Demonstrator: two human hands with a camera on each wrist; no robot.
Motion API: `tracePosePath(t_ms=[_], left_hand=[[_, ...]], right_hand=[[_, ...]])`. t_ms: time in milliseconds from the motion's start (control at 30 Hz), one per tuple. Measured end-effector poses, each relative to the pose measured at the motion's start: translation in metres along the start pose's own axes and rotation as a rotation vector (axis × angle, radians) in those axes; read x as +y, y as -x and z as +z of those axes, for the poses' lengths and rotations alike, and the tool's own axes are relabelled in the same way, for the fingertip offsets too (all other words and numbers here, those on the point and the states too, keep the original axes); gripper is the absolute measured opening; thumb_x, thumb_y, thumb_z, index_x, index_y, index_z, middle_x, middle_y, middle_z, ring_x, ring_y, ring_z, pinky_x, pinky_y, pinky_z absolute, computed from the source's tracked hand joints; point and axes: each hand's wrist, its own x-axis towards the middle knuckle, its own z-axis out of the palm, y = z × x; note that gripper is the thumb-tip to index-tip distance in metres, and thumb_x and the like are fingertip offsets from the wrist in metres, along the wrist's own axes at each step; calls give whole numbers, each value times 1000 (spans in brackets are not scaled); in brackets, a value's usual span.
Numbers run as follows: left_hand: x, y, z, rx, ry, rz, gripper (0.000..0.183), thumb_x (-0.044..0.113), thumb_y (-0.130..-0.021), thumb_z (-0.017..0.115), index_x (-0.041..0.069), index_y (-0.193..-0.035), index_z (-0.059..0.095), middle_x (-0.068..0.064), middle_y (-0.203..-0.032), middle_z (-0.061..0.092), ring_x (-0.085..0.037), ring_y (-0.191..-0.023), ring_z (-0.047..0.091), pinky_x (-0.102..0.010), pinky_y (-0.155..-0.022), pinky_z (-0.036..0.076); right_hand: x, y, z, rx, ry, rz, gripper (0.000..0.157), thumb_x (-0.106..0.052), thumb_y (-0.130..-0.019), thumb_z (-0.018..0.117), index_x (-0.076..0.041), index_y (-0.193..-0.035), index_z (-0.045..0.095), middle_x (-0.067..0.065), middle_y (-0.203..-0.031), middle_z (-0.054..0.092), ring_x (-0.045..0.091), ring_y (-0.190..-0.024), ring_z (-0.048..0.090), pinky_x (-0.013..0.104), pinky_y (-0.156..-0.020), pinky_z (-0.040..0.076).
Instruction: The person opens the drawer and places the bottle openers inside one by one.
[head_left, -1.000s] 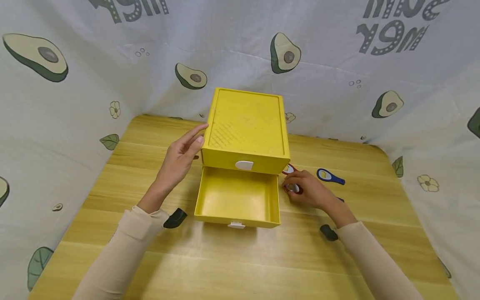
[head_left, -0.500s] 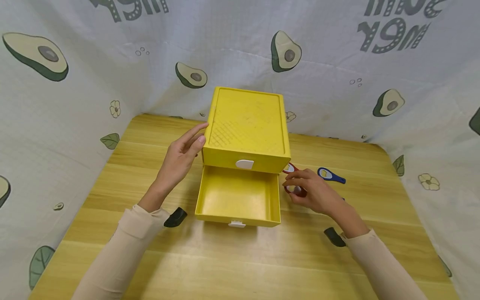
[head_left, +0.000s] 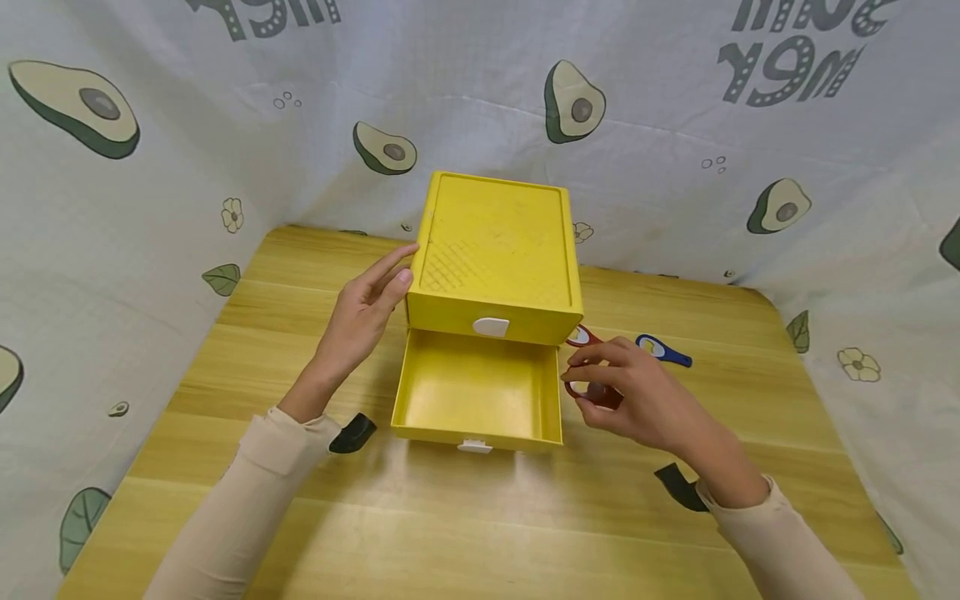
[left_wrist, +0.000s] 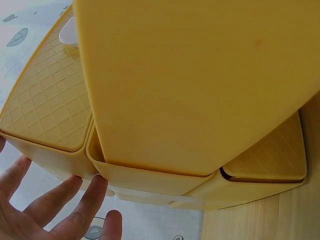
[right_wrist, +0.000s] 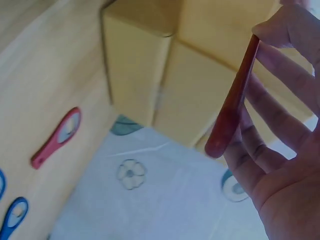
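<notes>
A yellow two-drawer cabinet (head_left: 502,242) stands on the table with its lower drawer (head_left: 480,392) pulled out; nothing lies in that drawer. My left hand (head_left: 358,312) rests against the cabinet's left side, fingers extended, and the left wrist view shows the fingertips (left_wrist: 100,182) at the edge of the yellow wall. Just right of the drawer, my right hand (head_left: 637,396) pinches a small red paddle-shaped thing (right_wrist: 232,110) with a tapering handle between thumb and fingers. It is seen edge-on in the right wrist view, and its exact kind is unclear.
Another red paddle-shaped thing (right_wrist: 59,135) with a white oval lies beside the cabinet. A blue one (head_left: 663,350) lies farther right, and a second blue one (right_wrist: 15,215) shows in the right wrist view. Behind the table hangs an avocado-print cloth (head_left: 465,100).
My right hand has lifted the red paddle-shaped thing off the table and moved slightly toward me with its wrist turning. The left hand and the cabinet have stayed put.
</notes>
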Motion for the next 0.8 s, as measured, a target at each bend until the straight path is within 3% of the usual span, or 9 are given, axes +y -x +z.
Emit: tracePosePath(t_ms=[167, 367, 600, 800], left_hand=[[0, 0, -1, 0, -2, 6, 43, 35, -106, 50, 32, -148, 50, 2, -153, 48, -20, -137, 49, -49, -111, 41], [1, 0, -1, 0, -13, 6, 43, 36, -106, 50, 32, -149, 49, 3, -153, 48, -20, -138, 48, -48, -113, 40], [1, 0, -1, -4, -9, 0, 43, 37, -106, 50, 31, -149, 49, 2, -153, 48, -19, -138, 49, -47, -113, 39], [1, 1, -1, 0, -3, -4, 43, 38, -106, 50, 32, -148, 49, 4, -152, 48, -18, -137, 49, -46, -113, 40]], right_hand=[[-15, -10, -7, -9, -15, -38, 26, -11, -74, 80, -16, -99, 78, -1, -112, 69, 19, -99, 59, 37, -75, 53], [-30, -25, -10, -34, -2, -87, 24, -12, -75, 79, -18, -98, 78, -2, -108, 68, 17, -96, 60, 44, -90, 50], [-44, -43, -3, -68, -31, -139, 22, -10, -80, 76, -21, -98, 77, -1, -110, 69, 17, -94, 55, 29, -73, 50], [-55, -61, 9, -93, -48, -187, 19, -12, -86, 76, -20, -103, 77, -1, -112, 71, 19, -96, 58, 30, -77, 50]])
